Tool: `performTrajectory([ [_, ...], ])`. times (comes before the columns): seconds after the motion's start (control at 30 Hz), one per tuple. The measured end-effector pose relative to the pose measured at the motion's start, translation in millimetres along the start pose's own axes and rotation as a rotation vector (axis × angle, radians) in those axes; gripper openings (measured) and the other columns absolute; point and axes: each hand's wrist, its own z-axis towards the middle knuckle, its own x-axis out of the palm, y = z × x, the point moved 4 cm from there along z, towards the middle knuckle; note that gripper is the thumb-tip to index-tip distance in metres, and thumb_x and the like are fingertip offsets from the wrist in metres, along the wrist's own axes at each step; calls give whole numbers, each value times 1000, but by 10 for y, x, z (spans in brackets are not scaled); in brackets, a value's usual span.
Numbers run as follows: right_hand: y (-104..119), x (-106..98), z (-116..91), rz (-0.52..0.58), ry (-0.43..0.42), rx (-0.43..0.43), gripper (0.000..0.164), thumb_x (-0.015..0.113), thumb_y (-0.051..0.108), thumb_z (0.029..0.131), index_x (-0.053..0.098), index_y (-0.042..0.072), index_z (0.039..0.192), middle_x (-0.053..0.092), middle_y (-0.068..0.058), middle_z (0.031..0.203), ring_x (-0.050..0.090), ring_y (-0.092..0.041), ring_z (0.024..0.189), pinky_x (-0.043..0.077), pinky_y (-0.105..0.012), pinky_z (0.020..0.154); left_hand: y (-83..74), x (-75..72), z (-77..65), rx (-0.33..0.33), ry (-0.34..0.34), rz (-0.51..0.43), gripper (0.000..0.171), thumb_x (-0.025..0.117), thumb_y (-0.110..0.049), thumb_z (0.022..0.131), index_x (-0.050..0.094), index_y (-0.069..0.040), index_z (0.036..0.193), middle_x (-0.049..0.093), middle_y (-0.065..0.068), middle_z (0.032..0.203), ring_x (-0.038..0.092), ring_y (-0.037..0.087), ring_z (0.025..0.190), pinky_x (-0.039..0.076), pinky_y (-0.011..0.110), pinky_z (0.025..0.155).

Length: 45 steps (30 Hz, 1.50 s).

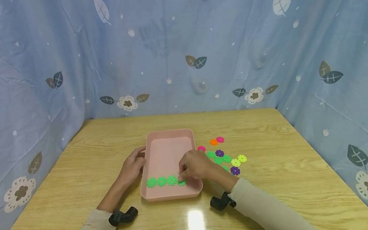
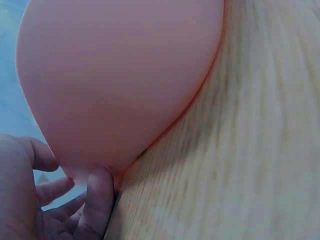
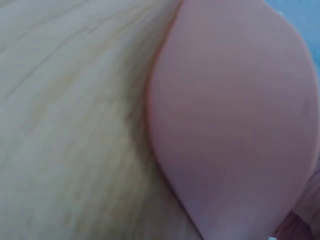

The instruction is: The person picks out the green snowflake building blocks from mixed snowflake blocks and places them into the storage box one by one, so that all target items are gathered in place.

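Curled close together in the right hand (image 1: 195, 164), down at the fourth green piece (image 1: 181, 184), inside the near right part of the pink tray (image 1: 168, 149); apparently pinching it — hidden at the fingertips, so cannot tell the exact contact; probably angled low to line it up with three green pieces (image 1: 161, 181), set close side by side along the tray's near end.

Loosely bent and somewhat apart in the left hand (image 1: 132, 167); touching the tray's left outer wall with the thumb and the rim with another finger; not wrapped around anything; likely placed there to steady the tray against a nudge from the right.

Further out, right of the tray — noting loose green pieces (image 1: 218, 160), purple pieces (image 1: 235, 170), yellow pieces (image 1: 235, 162), pink pieces (image 1: 220, 140) and an orange piece (image 1: 213, 142); scattered flat, seemingly put on that side for easy reach by the right hand; resting, like the tray, on a wooden table (image 1: 91, 148); backed by a blue curtain (image 1: 163, 29) beyond the tray's far end.
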Motion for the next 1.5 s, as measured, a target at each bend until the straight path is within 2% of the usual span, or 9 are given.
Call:
performTrajectory([
  [0.13, -18, -48, -15, 93, -24, -11, 21, 87, 30, 79, 71, 24, 68, 61, 16, 63, 51, -4, 62, 46, -24, 56, 15, 6, -8, 2, -3, 21, 57, 43, -15, 98, 37, -6, 154, 54, 23, 137, 66, 29, 94, 58, 35, 77],
  [0.3, -61, -162, -12, 73, -119, -18, 16, 85, 29, 81, 73, 22, 74, 64, 16, 68, 56, -4, 66, 47, -35, 69, -1, 13, -15, 8, 1, 45, 58, 43, -16, 98, 36, -5, 155, 53, 22, 139, 65, 30, 98, 56, 36, 81],
  [0.57, -201, -272, -32, 91, -275, 36, 9, 75, 24, 90, 74, 18, 83, 65, 11, 81, 56, -17, 84, 48, -33, 72, -12, -1, 0, -6, -8, 29, 57, 43, -16, 98, 37, -6, 154, 54, 22, 138, 65, 29, 93, 57, 36, 76],
  [0.8, -372, -314, -149, 124, -344, 85, 10, 69, 17, 94, 74, 11, 99, 70, 0, 100, 59, -24, 96, 52, -41, 82, 5, 11, -1, -3, 11, -2, 57, 43, -15, 99, 36, -5, 154, 53, 23, 137, 66, 28, 89, 58, 35, 74],
  [0.9, -455, -339, -194, 101, -345, 112, 15, 68, 15, 95, 74, 8, 106, 70, -3, 104, 60, -26, 102, 53, -43, 85, -6, 5, -10, -1, 7, 4, 58, 43, -15, 98, 36, -6, 154, 53, 23, 137, 66, 28, 92, 58, 35, 76],
  [1.13, -684, -414, -288, 70, -298, 197, 19, 67, 12, 92, 74, 8, 108, 70, -6, 104, 61, -23, 86, 54, -40, 73, -37, -11, -5, 4, 10, 7, 59, 43, -16, 98, 34, -5, 155, 52, 24, 140, 66, 30, 94, 58, 36, 77],
  [1.3, -835, -413, -336, 34, -244, 276, 22, 69, 17, 91, 75, 9, 111, 70, -5, 105, 63, -24, 95, 55, -42, 77, -56, -16, -5, 19, 17, 0, 58, 43, -16, 99, 34, -5, 155, 52, 25, 140, 66, 31, 97, 58, 38, 79],
  [1.4, -884, -395, -352, 27, -212, 317, 27, 69, 15, 88, 75, 8, 114, 70, -6, 108, 63, -24, 93, 55, -38, 67, -31, -9, -11, 8, 15, -3, 57, 43, -15, 99, 36, -5, 155, 53, 24, 138, 66, 30, 96, 58, 38, 78],
  [1.5, -896, -390, -358, 21, -204, 343, 36, 66, 9, 81, 75, 6, 115, 71, -9, 111, 64, -24, 89, 48, -31, 53, -6, 2, -14, -7, 6, -13, 56, 43, -15, 99, 37, -6, 154, 54, 23, 137, 66, 29, 93, 59, 36, 76],
])
